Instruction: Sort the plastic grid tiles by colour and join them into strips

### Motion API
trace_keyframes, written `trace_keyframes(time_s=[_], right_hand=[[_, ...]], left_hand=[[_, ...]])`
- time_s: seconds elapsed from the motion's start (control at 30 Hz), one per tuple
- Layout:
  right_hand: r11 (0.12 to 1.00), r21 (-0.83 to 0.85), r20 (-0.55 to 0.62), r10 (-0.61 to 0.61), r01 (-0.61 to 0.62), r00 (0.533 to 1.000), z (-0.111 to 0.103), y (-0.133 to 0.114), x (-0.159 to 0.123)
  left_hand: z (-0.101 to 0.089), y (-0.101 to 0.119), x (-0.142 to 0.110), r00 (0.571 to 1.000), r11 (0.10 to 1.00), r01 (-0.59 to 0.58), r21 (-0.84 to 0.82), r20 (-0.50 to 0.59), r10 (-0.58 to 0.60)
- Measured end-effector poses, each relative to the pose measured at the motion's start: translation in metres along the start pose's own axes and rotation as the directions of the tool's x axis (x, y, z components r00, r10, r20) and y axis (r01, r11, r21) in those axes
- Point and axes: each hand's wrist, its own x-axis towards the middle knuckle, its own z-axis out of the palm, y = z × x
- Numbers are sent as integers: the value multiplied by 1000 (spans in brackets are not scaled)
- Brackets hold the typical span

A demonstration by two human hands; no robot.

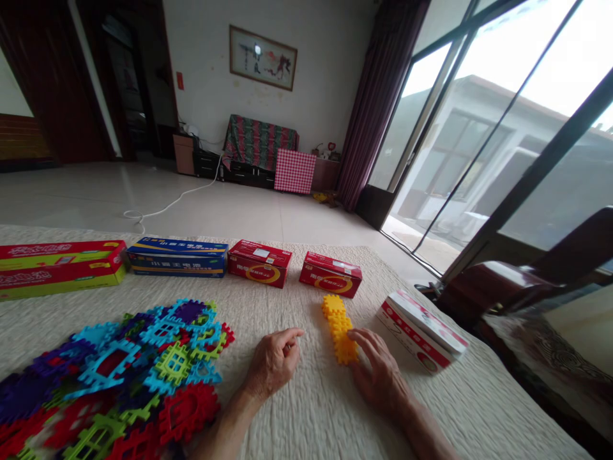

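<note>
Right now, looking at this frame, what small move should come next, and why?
Probably the left hand should reach over to the pile of coloured plastic tiles and pick one up. It looks empty and lies right beside the pile, while the right hand already has its fingers against the yellow strip of joined tiles.

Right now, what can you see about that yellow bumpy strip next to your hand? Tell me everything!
The yellow toy strip is several chunky plastic pieces joined end to end, with knobbly, gear-like edges. It lies flat on the cream quilted cover, running away from you toward a red box without touching it. The fingertips of your right hand rest against its right side.
</note>
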Motion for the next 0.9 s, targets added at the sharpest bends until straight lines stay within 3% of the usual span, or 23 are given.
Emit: trace_keyframes(time_s=[0.4, 0.7, 0.9], right_hand=[[999, -48, 16, -20, 21, 1000, -2, -7, 4], [985, -91, -63, -152, 146, 986, 14, -8, 4], [976, -165, -131, -163, 140, 978, 24, -12, 5]], left_hand=[[0, 1, 0, 1000, 1000, -15, 9, -2, 15], [3, -4, 0, 997, 999, -40, 25, -59, 42], [-1, 1, 3, 996, 997, 32, 72, -84, -26]])
